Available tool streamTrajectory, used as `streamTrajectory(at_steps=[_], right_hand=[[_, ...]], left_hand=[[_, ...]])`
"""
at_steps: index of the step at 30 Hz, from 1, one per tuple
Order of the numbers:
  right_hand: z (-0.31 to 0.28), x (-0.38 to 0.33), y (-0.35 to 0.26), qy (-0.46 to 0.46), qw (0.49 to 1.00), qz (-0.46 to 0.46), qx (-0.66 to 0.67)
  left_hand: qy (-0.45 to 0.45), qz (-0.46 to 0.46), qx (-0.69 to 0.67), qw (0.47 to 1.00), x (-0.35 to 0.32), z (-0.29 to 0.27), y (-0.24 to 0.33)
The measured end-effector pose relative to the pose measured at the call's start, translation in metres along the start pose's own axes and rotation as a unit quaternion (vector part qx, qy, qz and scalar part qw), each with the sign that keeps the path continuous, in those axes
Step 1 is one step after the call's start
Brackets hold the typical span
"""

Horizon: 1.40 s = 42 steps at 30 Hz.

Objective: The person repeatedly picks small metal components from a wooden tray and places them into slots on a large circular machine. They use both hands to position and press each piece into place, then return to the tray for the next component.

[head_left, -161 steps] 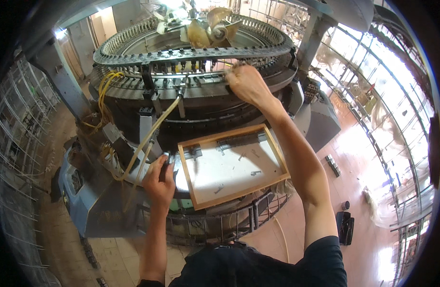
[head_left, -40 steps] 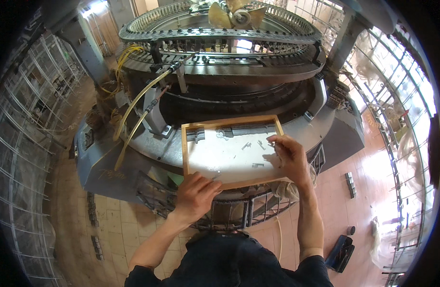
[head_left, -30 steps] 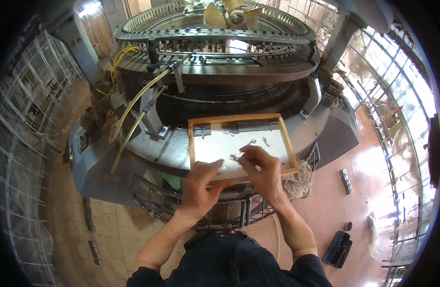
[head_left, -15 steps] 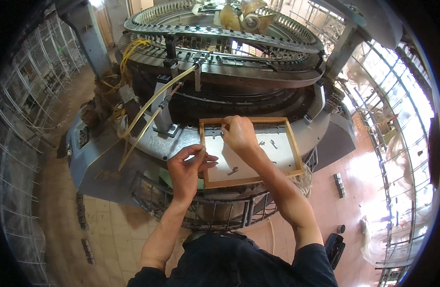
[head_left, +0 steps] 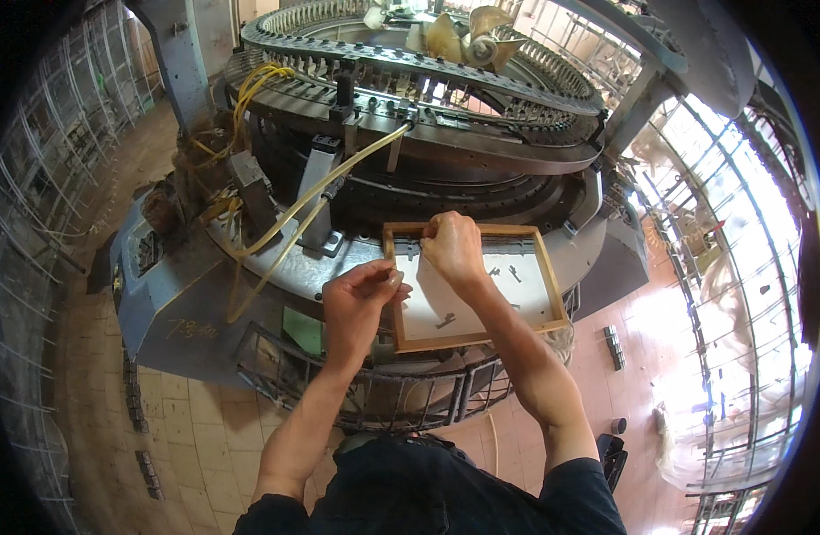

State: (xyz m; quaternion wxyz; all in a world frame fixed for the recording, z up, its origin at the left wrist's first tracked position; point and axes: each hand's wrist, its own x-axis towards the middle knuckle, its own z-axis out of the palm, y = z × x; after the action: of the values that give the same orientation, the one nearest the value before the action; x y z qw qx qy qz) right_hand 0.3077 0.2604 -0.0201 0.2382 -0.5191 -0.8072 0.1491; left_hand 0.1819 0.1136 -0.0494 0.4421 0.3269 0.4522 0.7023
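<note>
A shallow wooden-framed tray (head_left: 552,278) with a white bottom rests on the machine's front ledge. Along its far inner side runs a row of small dark metal pieces (head_left: 508,242). Several loose metal pieces (head_left: 446,320) lie scattered on the white bottom. My right hand (head_left: 454,254) is over the tray's far left part, fingers pinched together beside the row; what they hold is hidden. At the tray's left edge my left hand (head_left: 363,299) has thumb and fingertips closed together, and whatever is between them is too small to name.
A large circular knitting machine (head_left: 428,147) fills the far side, with yellow hoses (head_left: 329,183) on a grey post left of the tray. A dark metal guard rail (head_left: 410,401) curves in front of me. Dark metal blocks (head_left: 613,348) lie on the tiled floor.
The view has shifted slightly, so the tray and machine appear a little farther right. Both hands keep their pinched shapes, the left one slightly more closed at the fingers.
</note>
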Motion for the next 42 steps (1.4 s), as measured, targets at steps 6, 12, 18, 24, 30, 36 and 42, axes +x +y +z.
streamTrajectory(at_steps=[6, 12, 18, 24, 30, 36, 42], right_hand=[[0.006, 0.000, 0.000, 0.026, 0.999, 0.004, -0.027], [-0.003, -0.005, 0.004, 0.042, 0.997, -0.056, 0.033], [-0.027, -0.034, 0.000, 0.087, 0.969, -0.141, 0.184], [-0.037, -0.050, 0.004, 0.077, 0.978, -0.162, 0.107], [-0.050, -0.062, 0.015, 0.042, 0.964, -0.162, 0.208], [-0.055, -0.066, 0.021, 0.057, 0.958, -0.172, 0.221], [-0.061, -0.068, 0.034, 0.050, 0.956, -0.181, 0.226]], left_hand=[[-0.023, -0.015, 0.004, 1.000, 0.007, -0.004, 0.001], [-0.042, 0.010, 0.080, 0.996, 0.033, -0.002, -0.006], [-0.079, -0.022, -0.022, 0.996, 0.054, 0.021, -0.002], [-0.076, -0.045, -0.063, 0.994, 0.057, 0.036, 0.002], [-0.121, -0.047, 0.031, 0.991, 0.058, 0.040, -0.003], [-0.146, -0.052, 0.052, 0.987, 0.054, 0.047, 0.002], [-0.169, -0.061, 0.061, 0.982, 0.056, 0.049, 0.003]])
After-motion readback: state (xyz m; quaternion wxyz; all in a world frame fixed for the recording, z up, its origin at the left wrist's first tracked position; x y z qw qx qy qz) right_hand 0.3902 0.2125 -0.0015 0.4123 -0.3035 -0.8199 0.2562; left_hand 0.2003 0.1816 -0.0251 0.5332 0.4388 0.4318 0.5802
